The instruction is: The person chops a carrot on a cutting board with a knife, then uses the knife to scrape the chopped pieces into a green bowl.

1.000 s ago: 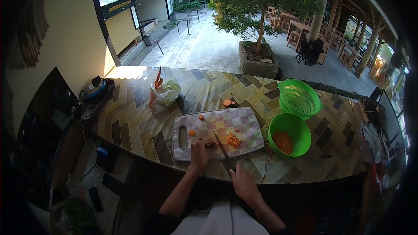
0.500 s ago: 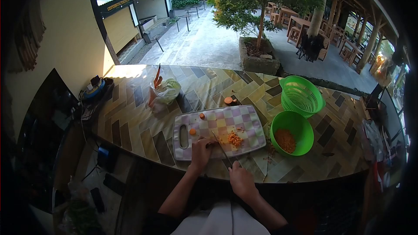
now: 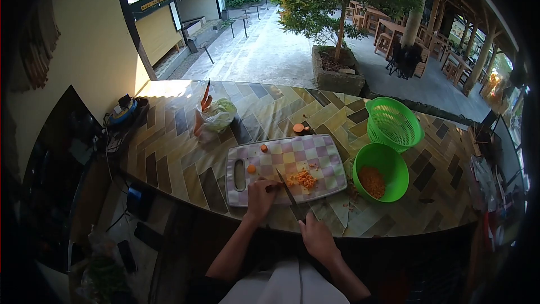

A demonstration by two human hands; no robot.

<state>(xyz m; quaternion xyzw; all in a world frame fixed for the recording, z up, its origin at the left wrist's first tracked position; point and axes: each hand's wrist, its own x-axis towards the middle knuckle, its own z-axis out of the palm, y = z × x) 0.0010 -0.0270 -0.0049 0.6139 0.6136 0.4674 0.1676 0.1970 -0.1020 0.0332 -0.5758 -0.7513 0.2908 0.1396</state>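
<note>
My left hand rests at the near edge of a checkered cutting board, its fingers closed round a carrot piece that is mostly hidden. My right hand grips a knife by the handle. The blade slants over the board, with its tip just right of my left fingertips. To the right of the blade lies a small heap of diced carrot. A carrot slice and a short carrot chunk sit farther back on the board.
Right of the board stands a green bowl holding chopped carrot, with a green colander behind it. Carrot ends lie beyond the board. A plastic bag with vegetables is at the back left of the tiled table.
The whole view has shifted slightly. My right hand and the knife handle have moved a little to the right and nearer to me. My left hand has stayed in place on the board.
</note>
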